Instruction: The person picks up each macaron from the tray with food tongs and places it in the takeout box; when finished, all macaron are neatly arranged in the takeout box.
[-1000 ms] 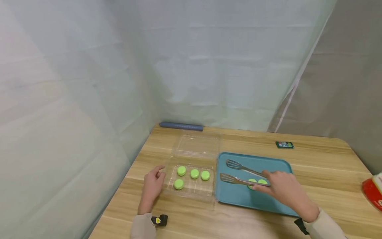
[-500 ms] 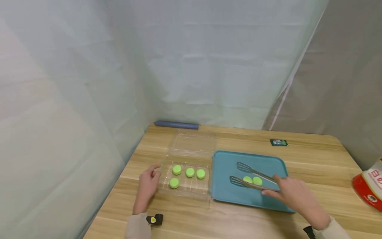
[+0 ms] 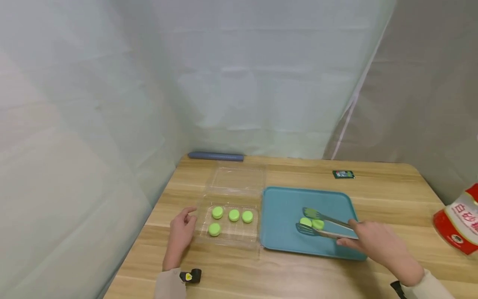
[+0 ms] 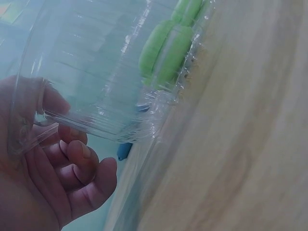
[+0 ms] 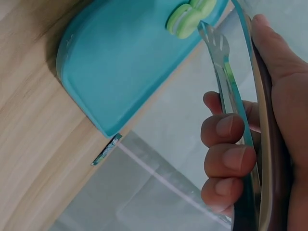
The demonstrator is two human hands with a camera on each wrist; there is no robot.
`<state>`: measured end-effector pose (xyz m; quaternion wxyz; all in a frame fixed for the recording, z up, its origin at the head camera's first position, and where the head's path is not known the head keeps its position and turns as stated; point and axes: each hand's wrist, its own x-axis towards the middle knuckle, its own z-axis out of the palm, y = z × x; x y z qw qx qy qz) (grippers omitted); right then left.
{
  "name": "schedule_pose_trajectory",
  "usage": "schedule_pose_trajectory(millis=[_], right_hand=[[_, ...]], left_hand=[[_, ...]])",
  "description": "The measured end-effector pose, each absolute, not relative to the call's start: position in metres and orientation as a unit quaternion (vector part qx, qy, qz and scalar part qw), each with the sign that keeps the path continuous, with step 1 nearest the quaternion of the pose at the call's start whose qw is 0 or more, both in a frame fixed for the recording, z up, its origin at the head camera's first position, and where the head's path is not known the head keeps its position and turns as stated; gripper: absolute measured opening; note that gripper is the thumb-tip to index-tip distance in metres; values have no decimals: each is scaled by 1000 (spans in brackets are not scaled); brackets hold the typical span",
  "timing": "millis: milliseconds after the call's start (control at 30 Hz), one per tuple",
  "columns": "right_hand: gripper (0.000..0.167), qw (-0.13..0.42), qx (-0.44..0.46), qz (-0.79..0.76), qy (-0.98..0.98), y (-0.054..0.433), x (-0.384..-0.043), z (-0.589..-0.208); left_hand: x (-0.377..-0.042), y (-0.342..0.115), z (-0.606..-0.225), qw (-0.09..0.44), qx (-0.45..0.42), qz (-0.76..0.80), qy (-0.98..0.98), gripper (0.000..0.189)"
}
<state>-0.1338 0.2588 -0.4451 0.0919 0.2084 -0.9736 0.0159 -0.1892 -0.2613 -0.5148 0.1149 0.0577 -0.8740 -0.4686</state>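
My right hand [image 3: 384, 246] grips metal tongs [image 3: 329, 235] with slotted ends, their arms apart over a blue tray [image 3: 281, 207]. Between the tong ends, two green macarons [image 3: 306, 221] lie side by side on the tray. In the right wrist view one tong end overlaps the edge of a macaron [image 5: 185, 21]. To the left, an open clear plastic box [image 3: 233, 238] holds several more green macarons [image 3: 234, 215]. My left hand [image 3: 181, 229] is at the box's left side, thumb and fingers pinching its rim, as the left wrist view shows through the plastic.
The box's clear lid [image 3: 239, 179] is folded back behind it. A blue stick-like object [image 3: 215, 156] lies along the table's back edge. A small dark green packet [image 3: 343, 174] lies behind the tray. A red and white bag [image 3: 459, 222] stands at the far right.
The tongs have moved right and lowered, so their ends now stand around the two macarons on the tray. My left hand keeps its place at the box. The head view has shifted slightly.
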Motion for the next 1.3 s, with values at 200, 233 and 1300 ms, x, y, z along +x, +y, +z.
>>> schedule_pose_trajectory(millis=[200, 233, 1300], right_hand=[[43, 125, 239, 8, -963, 259, -136, -445], [43, 132, 245, 5, -961, 259, -137, -445], [62, 244, 292, 1, -925, 241, -149, -439]], left_hand=[[-190, -263, -517, 118, 55, -466, -875, 34], [-190, -263, -517, 117, 55, -467, -875, 34], [-190, -263, -517, 128, 49, -463, -876, 32]])
